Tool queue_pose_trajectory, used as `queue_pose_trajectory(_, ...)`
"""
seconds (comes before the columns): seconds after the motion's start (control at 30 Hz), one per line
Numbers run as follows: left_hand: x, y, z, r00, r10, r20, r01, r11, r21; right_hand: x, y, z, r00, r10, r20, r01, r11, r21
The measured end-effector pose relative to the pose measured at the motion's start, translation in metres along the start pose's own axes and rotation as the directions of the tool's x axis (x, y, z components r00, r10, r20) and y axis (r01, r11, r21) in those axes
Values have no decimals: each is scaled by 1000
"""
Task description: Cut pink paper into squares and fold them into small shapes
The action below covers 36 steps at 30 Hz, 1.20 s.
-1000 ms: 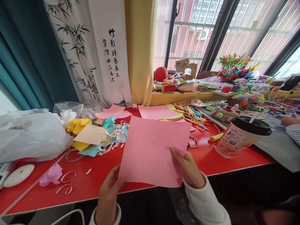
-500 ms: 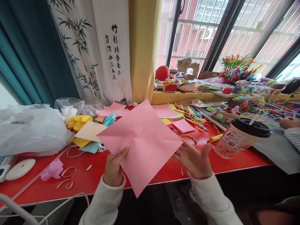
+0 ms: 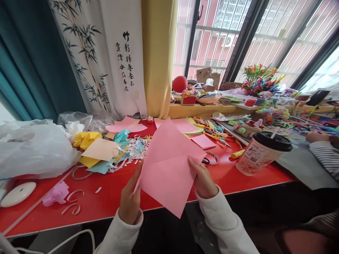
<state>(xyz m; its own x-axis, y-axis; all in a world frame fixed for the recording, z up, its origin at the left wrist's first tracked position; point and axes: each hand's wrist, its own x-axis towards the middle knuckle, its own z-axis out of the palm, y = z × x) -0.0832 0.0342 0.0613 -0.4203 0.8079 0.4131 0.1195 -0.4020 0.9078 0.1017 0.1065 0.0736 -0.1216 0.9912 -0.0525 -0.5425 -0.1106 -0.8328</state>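
Observation:
A square sheet of pink paper (image 3: pixel 169 165) is held up over the front edge of the red table (image 3: pixel 116 197), one corner pointing down toward me. My left hand (image 3: pixel 131 195) grips its left corner, which curls up around the fingers. At the right corner my right hand (image 3: pixel 203 178) pinches the sheet, thumb on top and the other fingers behind it. The paper bends slightly between both hands. Behind it, pink paper sheets (image 3: pixel 182 125) and a small pink paper stack (image 3: pixel 203 141) lie on the table.
A paper cup (image 3: pixel 261 153) with a black lid stands at the right, near a yellow tube (image 3: pixel 237 153). Scissors (image 3: pixel 218 135) and paper shreds (image 3: pixel 135 148) lie behind. A white plastic bag (image 3: pixel 37 148) fills the left. Another person's hand (image 3: pixel 319 137) is at the far right.
My right hand has gone from open under the paper's right corner to gripping it. The sheet has turned and its left corner now curls up. The view has shifted slightly right.

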Motion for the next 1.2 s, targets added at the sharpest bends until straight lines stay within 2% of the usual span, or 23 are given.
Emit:
queue_pose_trajectory(0.07,-1,-6,-5,982,160,100,-171,979,108,1,0,1,1000,14,11,-14,1000,-22)
queue_pose_trajectory(0.1,-2,-9,-8,953,247,174,-275,949,157,1,1,2,999,29,19,-28,999,-38)
queue_pose_trajectory(0.17,-2,-13,-14,860,401,315,-482,841,245,0,2,6,998,45,44,-43,998,-44)
queue_pose_trajectory(0.23,-2,-15,-16,754,482,446,-637,702,317,-3,4,11,993,40,113,-39,999,-12)
queue_pose_trajectory(0.3,-3,-15,-15,647,499,577,-749,560,356,-6,7,17,976,33,214,-36,999,10)
queue_pose_trajectory(0.37,-6,-14,-12,544,463,700,-822,462,333,-7,10,22,967,26,252,-18,999,-35)
queue_pose_trajectory(0.43,-11,-12,-8,454,409,792,-863,423,276,-6,13,25,977,0,211,24,994,-111)
queue_pose_trajectory(0.47,-13,-11,-6,429,376,822,-867,427,258,-5,15,25,982,-23,187,49,989,-137)
queue_pose_trajectory(0.53,-19,-7,-4,435,296,850,-834,488,257,-4,17,25,984,-58,167,85,984,-156)
queue_pose_trajectory(0.6,-24,0,-6,460,229,858,-746,624,233,-3,17,24,982,-76,174,103,983,-154)
queue_pose_trajectory(0.63,-25,5,-7,487,209,848,-672,710,210,-4,17,23,981,-77,178,105,983,-152)
queue_pose_trajectory(0.67,-25,9,-9,551,200,810,-574,796,194,-4,16,22,980,-77,181,105,983,-150)
queue_pose_trajectory(0.7,-23,13,-11,651,184,737,-454,872,183,-4,15,21,981,-75,181,102,984,-146)
queue_pose_trajectory(0.77,-18,19,-13,878,86,471,-174,974,147,-5,14,20,984,-60,168,83,988,-134)
queue_pose_trajectory(0.8,-15,20,-13,938,17,347,-44,996,73,-5,13,19,987,-56,153,75,990,-120)
queue_pose_trajectory(0.83,-12,20,-12,964,-62,260,74,997,-36,-6,12,19,989,-59,132,73,992,-100)
queue_pose_trajectory(0.9,-10,17,-9,961,-211,177,255,923,-287,-6,11,20,994,-74,81,78,996,-50)
queue_pose_trajectory(0.97,-13,11,-4,939,-309,151,343,819,-460,-8,11,22,994,-108,20,108,994,-5)
queue_pose_trajectory(1.0,-16,8,-2,930,-340,140,363,790,-493,-10,12,22,992,-126,-6,127,992,15)
queue_pose_trajectory(1.1,-25,0,4,901,-427,76,414,795,-442,-20,15,21,990,-137,-34,138,989,57)
queue_pose_trajectory(1.2,-25,-3,1,847,-529,-60,476,803,-360,-32,12,9,998,-71,3,70,996,58)
